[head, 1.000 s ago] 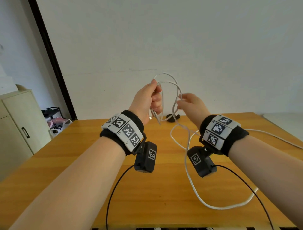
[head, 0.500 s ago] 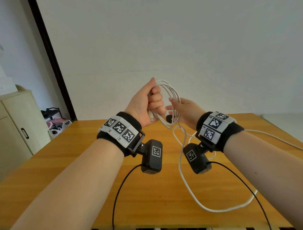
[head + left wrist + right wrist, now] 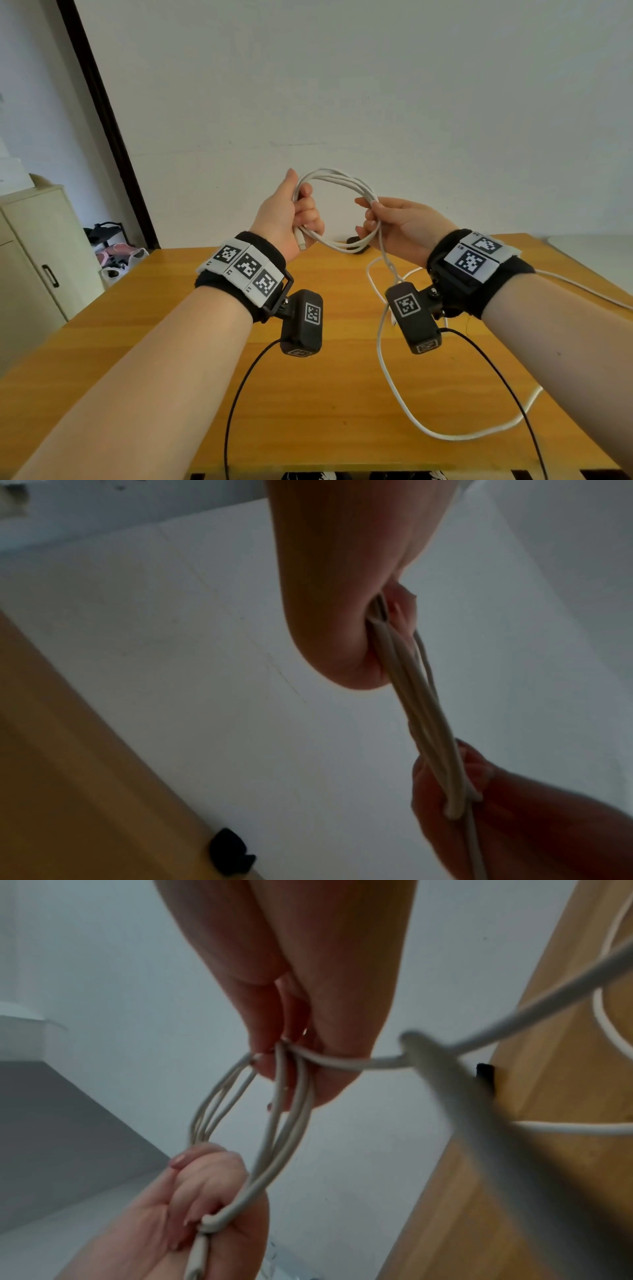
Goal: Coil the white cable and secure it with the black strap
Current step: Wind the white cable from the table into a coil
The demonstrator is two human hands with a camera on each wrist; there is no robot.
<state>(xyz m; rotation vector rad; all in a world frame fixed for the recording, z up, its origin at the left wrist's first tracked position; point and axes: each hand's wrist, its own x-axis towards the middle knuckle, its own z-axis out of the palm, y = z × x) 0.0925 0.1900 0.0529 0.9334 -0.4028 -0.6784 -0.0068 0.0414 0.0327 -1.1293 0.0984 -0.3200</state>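
Note:
A white cable (image 3: 337,176) forms a round coil of several loops held in the air between both hands. My left hand (image 3: 291,219) grips the coil's left side, with the plug end (image 3: 301,241) poking out below the fist. My right hand (image 3: 390,222) pinches the coil's right side (image 3: 284,1053). The loose tail (image 3: 387,377) drops from the right hand to the wooden table (image 3: 325,394) and runs off to the right. The black strap (image 3: 352,241) lies on the table's far edge behind the coil, also seen as the black strap (image 3: 229,852) in the left wrist view.
A pale cabinet (image 3: 37,260) stands left of the table, with bags and clutter (image 3: 116,253) on the floor beside it. Black camera leads (image 3: 239,394) hang from both wrists over the table. A white wall is behind.
The hands have drawn apart, opening the bunched loops into a round coil. The right hand moved right and now holds the coil's right side. More cable is in the coil.

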